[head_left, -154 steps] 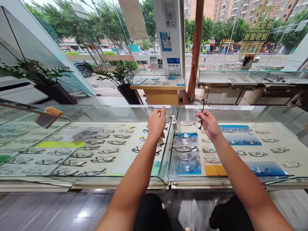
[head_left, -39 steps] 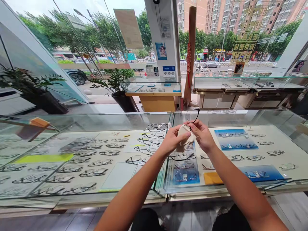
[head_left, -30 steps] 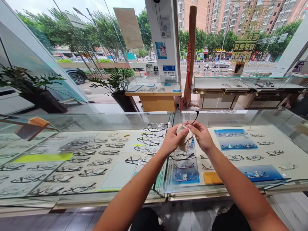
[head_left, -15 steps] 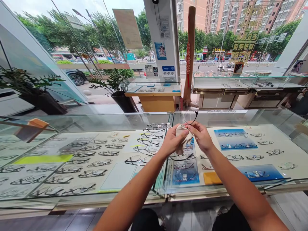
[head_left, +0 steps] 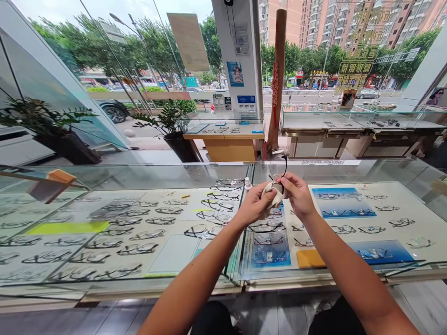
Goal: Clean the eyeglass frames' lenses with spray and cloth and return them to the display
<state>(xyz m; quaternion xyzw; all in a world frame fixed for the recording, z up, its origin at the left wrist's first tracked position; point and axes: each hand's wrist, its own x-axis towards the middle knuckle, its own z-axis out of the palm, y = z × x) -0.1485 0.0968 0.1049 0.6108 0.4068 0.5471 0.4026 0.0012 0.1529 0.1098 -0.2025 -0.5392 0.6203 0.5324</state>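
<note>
A pair of dark-framed eyeglasses point(head_left: 286, 166) is held up over the glass counter, one lens and temple raised above my fingers. My right hand point(head_left: 298, 196) pinches the frame near its middle. In my left hand point(head_left: 256, 203), closed with the thumb on top, a crumpled pale cleaning cloth point(head_left: 275, 199) is folded around the lower lens, which is mostly hidden. My two hands are close together, their fingertips nearly touching. Just behind my left hand stands a small white bottle point(head_left: 247, 183) on the counter top.
The glass display counter point(head_left: 195, 174) holds rows of eyeglasses under its top, some on blue trays point(head_left: 370, 204). An orange-and-dark stand point(head_left: 52, 184) sits at the left. Beyond are a wooden post point(head_left: 280, 83), further showcases point(head_left: 321, 132) and potted plants point(head_left: 174, 116).
Both hands have shifted slightly right, and the cloth has been drawn further around the lower lens. The eyeglasses have turned a little more upright. The view has shifted slightly.
</note>
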